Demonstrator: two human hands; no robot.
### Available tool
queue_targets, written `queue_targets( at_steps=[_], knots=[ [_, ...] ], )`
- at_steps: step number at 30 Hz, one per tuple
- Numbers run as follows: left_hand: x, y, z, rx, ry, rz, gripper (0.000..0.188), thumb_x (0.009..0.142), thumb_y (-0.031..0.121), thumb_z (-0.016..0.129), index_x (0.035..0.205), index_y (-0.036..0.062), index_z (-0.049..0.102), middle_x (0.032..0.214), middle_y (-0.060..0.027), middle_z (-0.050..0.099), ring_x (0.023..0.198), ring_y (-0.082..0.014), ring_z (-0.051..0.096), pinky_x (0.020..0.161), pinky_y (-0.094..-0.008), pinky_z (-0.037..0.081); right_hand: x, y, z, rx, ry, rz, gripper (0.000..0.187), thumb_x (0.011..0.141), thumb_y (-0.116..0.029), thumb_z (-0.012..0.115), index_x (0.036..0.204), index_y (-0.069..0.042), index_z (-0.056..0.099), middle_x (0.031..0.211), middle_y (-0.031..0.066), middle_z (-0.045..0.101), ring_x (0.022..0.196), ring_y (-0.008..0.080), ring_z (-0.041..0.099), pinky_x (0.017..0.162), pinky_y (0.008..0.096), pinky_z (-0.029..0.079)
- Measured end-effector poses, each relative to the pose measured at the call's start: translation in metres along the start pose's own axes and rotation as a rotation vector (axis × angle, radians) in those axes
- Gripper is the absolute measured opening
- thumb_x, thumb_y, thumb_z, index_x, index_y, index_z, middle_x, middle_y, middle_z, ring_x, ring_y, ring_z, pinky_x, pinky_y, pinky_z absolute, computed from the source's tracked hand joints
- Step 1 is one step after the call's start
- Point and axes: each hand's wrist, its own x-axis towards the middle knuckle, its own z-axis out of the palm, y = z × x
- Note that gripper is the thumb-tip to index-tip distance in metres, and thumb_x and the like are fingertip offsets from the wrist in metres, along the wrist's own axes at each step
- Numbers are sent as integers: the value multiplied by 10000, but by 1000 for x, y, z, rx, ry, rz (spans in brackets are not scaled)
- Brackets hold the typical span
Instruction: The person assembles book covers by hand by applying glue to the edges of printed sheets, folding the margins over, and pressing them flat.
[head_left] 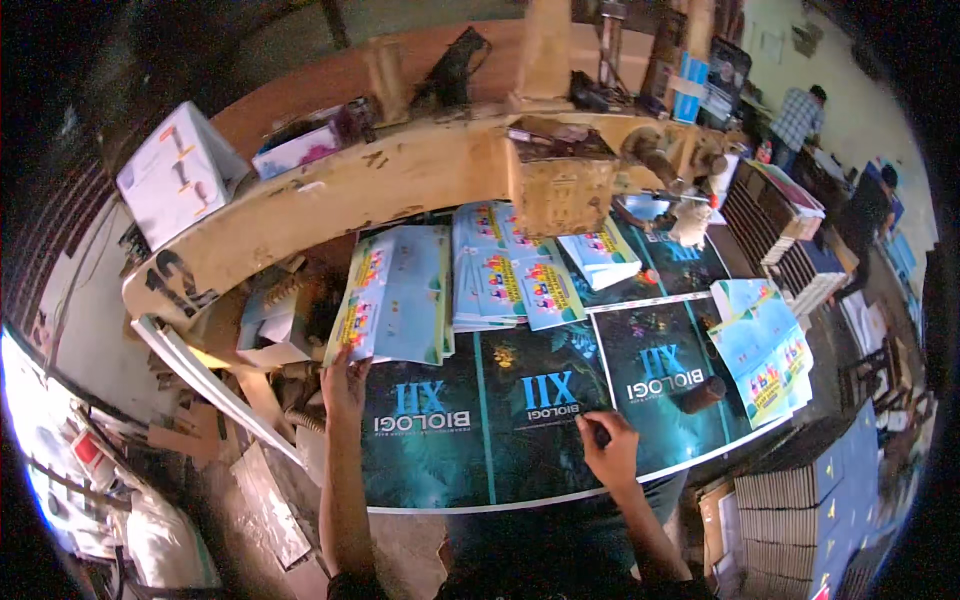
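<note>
My left hand (346, 385) is at the near left corner of a light-blue printed cover sheet (405, 290), its fingers closed on the sheet's edge. More sheets show under that one. My right hand (610, 450) is above a large dark teal printed sheet (430, 470) that covers the worktop. Its fingers are curled together around a small dark spot that I cannot make out. Beyond the hands lie further stacks of colourful blue covers (500, 275). A dark brown cylindrical piece (703, 395) rests on the dark sheet, to the right of my right hand.
A heavy cream machine beam (420, 165) with a box-like block (563, 190) spans the far side. Loose covers (765, 360) lie at the right edge. Book stacks (775, 510) stand at lower right. A desk calendar (180, 175) sits on the beam. Two people (797, 125) are far right.
</note>
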Motion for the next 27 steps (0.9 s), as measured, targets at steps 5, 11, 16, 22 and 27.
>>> queue_targets(
  at_steps=[5,11,16,22,27],
  knots=[
    [27,-12,-61,-16,-206,-40,434,970,221,592,1250,-97,498,1184,-244,597,1064,-365,627,946,-482,553,-3,-2,-10,81,-3,8,120,837,-117,749,881,-27,684,783,119,667,739,309,649,655,375,505],
    [-9,-28,34,1038,186,1071,333,1011,260,515,1200,-9,569,1128,-195,643,973,-319,611,864,-422,499,-6,19,-18,48,18,41,117,840,-122,735,909,-44,680,876,132,649,841,323,634,728,411,521],
    [-8,-39,99,1599,-55,1422,327,1036,252,445,1146,14,640,1140,-174,653,1023,-367,599,853,-493,452,-11,22,-24,110,-39,69,134,861,-164,676,951,-68,651,926,157,634,933,379,610,856,456,511],
    [82,-60,20,1494,-335,1496,387,1023,309,426,1237,18,564,1206,-182,602,1116,-417,559,945,-567,431,-15,23,3,33,8,-96,169,872,-201,627,957,-60,592,946,170,597,976,391,587,885,483,497],
    [46,-62,74,1783,-66,1354,410,1025,275,454,1265,-26,595,1327,-221,560,1187,-459,550,991,-635,434,-21,30,4,-97,13,-135,176,870,-180,635,959,-46,564,1030,171,555,992,363,568,893,457,478]
  ],
)
